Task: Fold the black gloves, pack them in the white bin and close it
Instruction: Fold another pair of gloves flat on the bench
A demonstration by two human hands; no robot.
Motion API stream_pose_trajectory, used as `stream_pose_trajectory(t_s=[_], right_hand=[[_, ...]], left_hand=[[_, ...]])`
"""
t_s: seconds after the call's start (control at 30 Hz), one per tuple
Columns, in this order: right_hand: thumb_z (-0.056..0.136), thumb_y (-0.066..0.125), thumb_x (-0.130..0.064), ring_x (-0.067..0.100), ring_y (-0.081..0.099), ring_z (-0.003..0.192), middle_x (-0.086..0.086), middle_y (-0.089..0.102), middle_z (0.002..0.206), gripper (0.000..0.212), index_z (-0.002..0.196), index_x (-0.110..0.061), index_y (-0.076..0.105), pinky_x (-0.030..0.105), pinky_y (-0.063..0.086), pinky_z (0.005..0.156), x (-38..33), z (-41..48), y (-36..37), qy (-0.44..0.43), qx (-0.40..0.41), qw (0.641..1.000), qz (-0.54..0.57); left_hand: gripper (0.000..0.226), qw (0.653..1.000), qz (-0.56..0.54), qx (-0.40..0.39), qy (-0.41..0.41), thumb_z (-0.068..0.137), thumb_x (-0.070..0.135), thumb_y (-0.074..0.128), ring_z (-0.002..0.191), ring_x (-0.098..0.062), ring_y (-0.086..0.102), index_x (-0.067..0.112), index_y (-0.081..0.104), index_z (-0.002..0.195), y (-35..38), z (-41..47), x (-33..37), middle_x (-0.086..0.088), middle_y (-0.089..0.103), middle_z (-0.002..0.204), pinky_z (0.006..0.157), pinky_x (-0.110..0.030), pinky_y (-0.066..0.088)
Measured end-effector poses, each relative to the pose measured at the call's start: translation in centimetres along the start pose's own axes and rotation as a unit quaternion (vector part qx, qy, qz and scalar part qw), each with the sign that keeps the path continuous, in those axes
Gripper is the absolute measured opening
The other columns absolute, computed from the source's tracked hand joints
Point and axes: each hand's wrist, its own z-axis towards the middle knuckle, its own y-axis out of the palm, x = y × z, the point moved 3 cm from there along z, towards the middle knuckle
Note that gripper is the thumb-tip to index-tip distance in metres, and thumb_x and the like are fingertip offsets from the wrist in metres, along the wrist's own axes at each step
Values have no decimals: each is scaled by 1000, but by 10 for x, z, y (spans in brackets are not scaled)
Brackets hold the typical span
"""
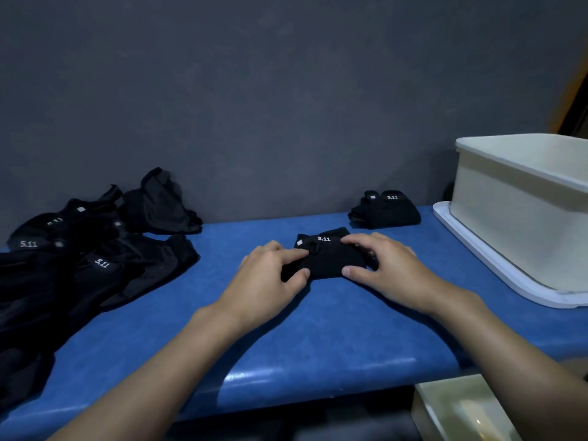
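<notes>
One white bin (509, 224) sits open on one lid (477, 259). Well left of it lies one heap of loose gloves (79, 268). Just beside the bin is one folded bundle (386, 210). Nearer, left hand (270, 281) and right hand (388, 268) pinch one folded glove (327, 259), lying left-right, cuff toward the wall (286, 106).

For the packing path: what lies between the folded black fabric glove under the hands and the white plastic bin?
The right hand, bare blue tabletop, then the flat white lid under the bin; head view.

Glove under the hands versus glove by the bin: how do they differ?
The near glove is gripped by left hand and right hand; the far glove lies untouched. The near glove lies central; the far glove is back near the bin. Both are black, folded, marked 5.11.
</notes>
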Motion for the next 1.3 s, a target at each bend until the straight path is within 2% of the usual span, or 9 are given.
stream_pose_trajectory(t_s=[0.3, 0.4, 0.5, 0.57, 0.67, 0.73, 1.03, 1.2, 1.3], right_hand=[[89, 63, -37, 15, 51, 121, -10, 57, 125, 50, 137, -38, 47, 40, 31, 101, 52, -4, -36, 101, 39, 992, -66], [88, 64, -31, 18, 55, 120, -7, 63, 125, 50, 136, -36, 50, 42, 36, 104, 73, -5, -50, 145, 68, 984, -76], [86, 66, -24, 22, 60, 114, -2, 67, 123, 51, 135, -29, 53, 39, 44, 100, 91, -4, -59, 164, 99, 980, -47], [85, 68, -30, 24, 59, 115, 0, 68, 121, 53, 136, -28, 54, 39, 43, 100, 96, -4, -59, 163, 117, 979, -44], [87, 62, -51, 26, 49, 120, -3, 66, 119, 54, 138, -36, 49, 39, 33, 98, 95, -5, -60, 168, 129, 967, -142], [88, 58, -56, 25, 46, 120, -4, 65, 119, 54, 138, -38, 47, 40, 27, 95, 93, -5, -60, 171, 129, 963, -165], [88, 58, -55, 25, 50, 112, -4, 66, 113, 50, 133, -38, 47, 40, 30, 93, 92, -4, -59, 167, 131, 965, -156], [86, 62, -52, 28, 44, 118, 1, 55, 125, 60, 139, -35, 39, 40, 30, 94, 83, -8, -63, 168, 142, 963, -158], [86, 62, -50, 27, 39, 120, 2, 50, 129, 62, 140, -31, 38, 39, 29, 97, 68, -10, -64, 155, 156, 964, -152]], left_hand=[[45, 997, 3, -53, 49, 94, 41, 59, 106, -21, 54, 30, 56, 137, 45, 48, 50, 3, 56, 105, 98, -45, 43], [48, 996, 3, -62, 59, 95, 40, 58, 113, -19, 52, 29, 52, 142, 61, 60, 72, 3, 59, 112, 103, -44, 40], [49, 997, -16, -50, 61, 96, 37, 59, 119, -18, 52, 26, 51, 143, 76, 71, 86, 4, 61, 120, 106, -44, 39], [49, 997, -30, -35, 54, 96, 34, 61, 124, -18, 52, 24, 52, 142, 83, 77, 91, 2, 61, 128, 106, -43, 40], [47, 998, -31, -11, 49, 95, 31, 62, 128, -17, 52, 23, 54, 140, 88, 83, 97, 3, 62, 135, 108, -43, 40], [44, 999, -24, 1, 49, 95, 30, 62, 126, -17, 53, 23, 55, 138, 89, 85, 98, 4, 63, 133, 108, -43, 40], [45, 999, -24, 12, 43, 94, 29, 63, 123, -17, 55, 26, 53, 137, 90, 84, 98, 3, 62, 130, 106, -45, 41], [49, 998, -32, 15, 42, 93, 31, 64, 116, -14, 55, 31, 50, 139, 82, 81, 98, 6, 54, 128, 104, -46, 42], [42, 999, -33, 24, 35, 93, 32, 63, 111, -14, 56, 29, 55, 133, 69, 76, 94, 7, 55, 125, 102, -45, 43]])
